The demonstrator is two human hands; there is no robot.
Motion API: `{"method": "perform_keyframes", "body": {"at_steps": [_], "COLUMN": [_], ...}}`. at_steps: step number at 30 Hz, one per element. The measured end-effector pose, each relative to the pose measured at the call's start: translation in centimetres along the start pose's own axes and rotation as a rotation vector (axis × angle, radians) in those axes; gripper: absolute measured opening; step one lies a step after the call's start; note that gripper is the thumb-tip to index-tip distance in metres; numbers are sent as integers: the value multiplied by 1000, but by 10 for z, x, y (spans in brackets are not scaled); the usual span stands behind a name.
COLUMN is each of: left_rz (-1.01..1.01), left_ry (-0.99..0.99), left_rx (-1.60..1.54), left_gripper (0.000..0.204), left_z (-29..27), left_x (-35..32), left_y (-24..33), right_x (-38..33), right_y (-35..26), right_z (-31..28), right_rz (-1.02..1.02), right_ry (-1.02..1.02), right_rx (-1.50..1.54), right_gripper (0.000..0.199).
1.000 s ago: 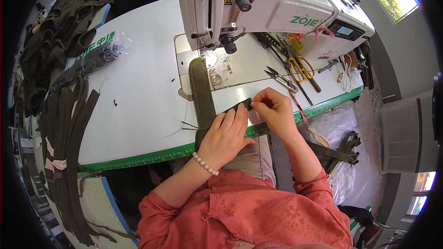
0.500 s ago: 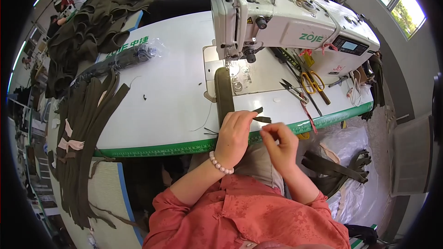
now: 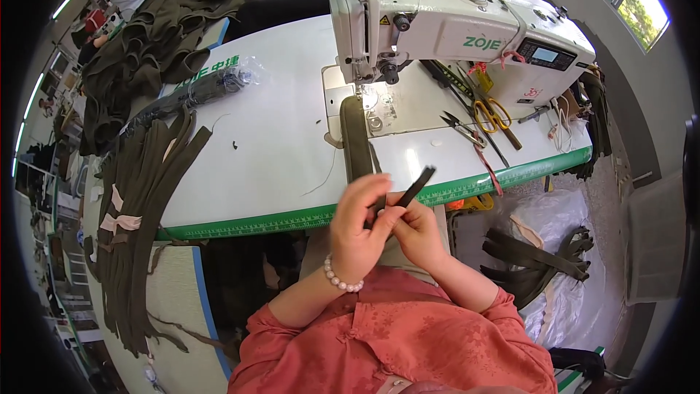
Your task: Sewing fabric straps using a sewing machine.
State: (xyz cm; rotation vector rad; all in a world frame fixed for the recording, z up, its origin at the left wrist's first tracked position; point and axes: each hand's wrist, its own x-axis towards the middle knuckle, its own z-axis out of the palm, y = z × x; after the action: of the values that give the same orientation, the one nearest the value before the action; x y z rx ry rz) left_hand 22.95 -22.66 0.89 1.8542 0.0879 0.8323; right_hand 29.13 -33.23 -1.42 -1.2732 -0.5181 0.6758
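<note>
Olive-green webbing is the stuff in hand: a narrow dark strap piece is pinched between the left hand and the right hand, its free end sticking up and to the right above the fingers. Both grips are clenched on that strap piece, thumbs and fingertips pressed together around its lower part. The hands sit just in front of the green ruler edge of the white tabletop, over the person's lap

A long olive strap runs from the hands up the tabletop to the needle area of the white sewing machine. Yellow-handled scissors and thread snips lie to the right of it. A bundle of olive straps drapes over the tabletop's left end, and more straps lie low on the right

Compared with half a second ago, the hands have drawn off the tabletop towards the body and lifted the strap piece, which then lay flat near the edge
</note>
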Motion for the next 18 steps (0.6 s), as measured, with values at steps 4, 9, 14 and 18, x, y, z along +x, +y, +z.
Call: {"method": "perform_keyframes", "body": {"at_steps": [4,9,14,18], "left_rz": [-58,-682,-839,-832], "left_ry": [261,-100,-283,-201], "left_rx": [-19,-547,-611,-700], "left_gripper": [36,36,29,19], "left_z": [-15,-24,-28,-29], "left_x": [0,-2,-2,-3], "left_y": [-8,-8,-11,-15], "right_x": [2,-1,-3,-3], "right_y": [-10,-11,-3,-7], "right_z": [-2,0,-3,-4], "right_rz": [46,75,122,144], "right_ry": [-40,-177,-298,-303], "right_rx": [154,73,-180,-165], "right_gripper": [15,20,17,13]}}
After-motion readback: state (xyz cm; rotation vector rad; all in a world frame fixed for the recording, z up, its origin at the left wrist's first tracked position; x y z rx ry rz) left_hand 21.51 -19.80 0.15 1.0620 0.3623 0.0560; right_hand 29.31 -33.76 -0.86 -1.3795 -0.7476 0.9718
